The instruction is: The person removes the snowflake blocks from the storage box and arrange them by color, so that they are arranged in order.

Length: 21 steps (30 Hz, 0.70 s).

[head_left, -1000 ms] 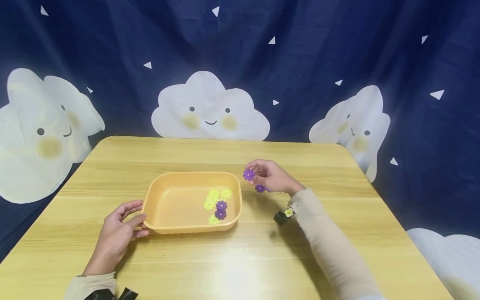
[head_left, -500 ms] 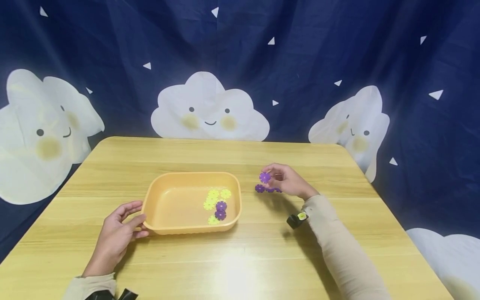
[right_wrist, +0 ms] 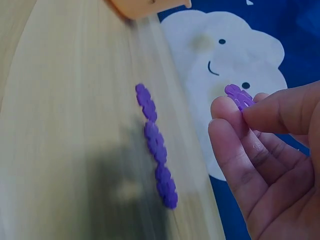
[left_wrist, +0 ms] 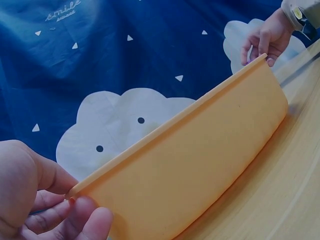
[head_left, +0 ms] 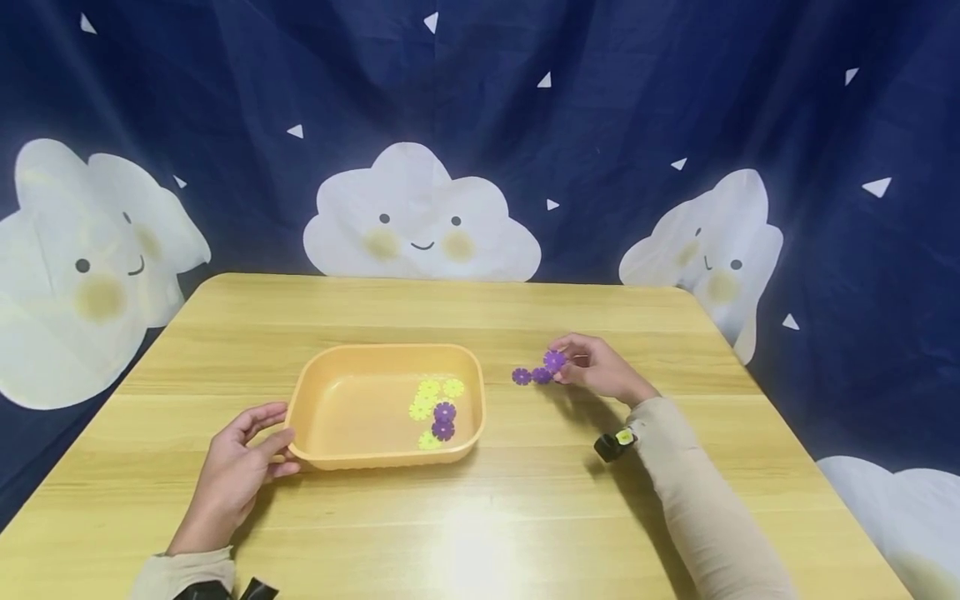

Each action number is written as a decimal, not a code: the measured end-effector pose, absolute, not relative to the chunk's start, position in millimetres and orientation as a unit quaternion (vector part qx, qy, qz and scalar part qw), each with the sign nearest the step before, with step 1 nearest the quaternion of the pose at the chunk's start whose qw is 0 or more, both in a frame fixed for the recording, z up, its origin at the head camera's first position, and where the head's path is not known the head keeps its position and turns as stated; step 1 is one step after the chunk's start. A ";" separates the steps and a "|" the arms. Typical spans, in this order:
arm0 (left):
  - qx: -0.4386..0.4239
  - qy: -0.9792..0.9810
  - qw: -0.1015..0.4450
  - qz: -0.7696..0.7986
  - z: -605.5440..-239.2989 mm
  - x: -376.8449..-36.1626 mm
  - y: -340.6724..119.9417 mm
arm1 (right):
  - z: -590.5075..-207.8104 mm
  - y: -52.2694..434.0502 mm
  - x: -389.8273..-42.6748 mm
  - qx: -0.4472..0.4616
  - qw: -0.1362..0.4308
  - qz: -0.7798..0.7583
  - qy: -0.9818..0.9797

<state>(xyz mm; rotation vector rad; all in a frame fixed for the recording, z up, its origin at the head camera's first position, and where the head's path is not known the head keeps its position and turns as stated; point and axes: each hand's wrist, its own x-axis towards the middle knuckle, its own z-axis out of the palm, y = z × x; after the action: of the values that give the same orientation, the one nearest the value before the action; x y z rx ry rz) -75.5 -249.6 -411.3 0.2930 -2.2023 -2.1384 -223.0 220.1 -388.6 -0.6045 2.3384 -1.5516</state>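
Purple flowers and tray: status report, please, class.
Left hand holds the tray rim. Right hand pinches a purple flower above three more on the table. Nothing in the way.

purple discs (head_left: 521,376): 6 | yellow discs (head_left: 429,388): 4 | tray (head_left: 315,392): 1

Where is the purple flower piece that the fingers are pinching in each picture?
Head view: the pinched purple flower piece sits right of centre, at the tips of the right hand, beside the purple pieces on the table.
Left wrist view: not visible; only the far hand shows top right.
Right wrist view: right of centre, upper half, between thumb and fingertip.
Shared landmark: the orange tray.
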 end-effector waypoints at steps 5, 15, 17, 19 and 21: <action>0.092 -0.712 0.029 -0.695 -411.0 -76.4 -249.7 | -394.5 230.6 -222.2 -0.192 0.135 -0.533 0.813; 0.100 -0.702 0.024 -0.704 -410.2 -77.1 -249.2 | -400.5 253.0 -223.4 -0.152 0.139 -0.519 0.829; 0.102 -0.699 0.026 -0.707 -410.1 -77.0 -248.9 | -401.1 257.1 -224.2 -0.147 0.141 -0.513 0.833; 0.102 -0.697 0.026 -0.709 -410.3 -76.8 -248.9 | -402.3 261.1 -224.7 -0.143 0.144 -0.503 0.840; 0.103 -0.696 0.026 -0.710 -410.5 -76.3 -249.0 | -403.7 264.2 -225.1 -0.141 0.146 -0.491 0.847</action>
<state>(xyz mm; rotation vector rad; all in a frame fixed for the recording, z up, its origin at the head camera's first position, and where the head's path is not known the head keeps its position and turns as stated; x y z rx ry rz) -76.3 -249.0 -410.5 0.3175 -2.1504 -2.1955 -225.1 264.2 -403.7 -0.4074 2.4398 -1.4129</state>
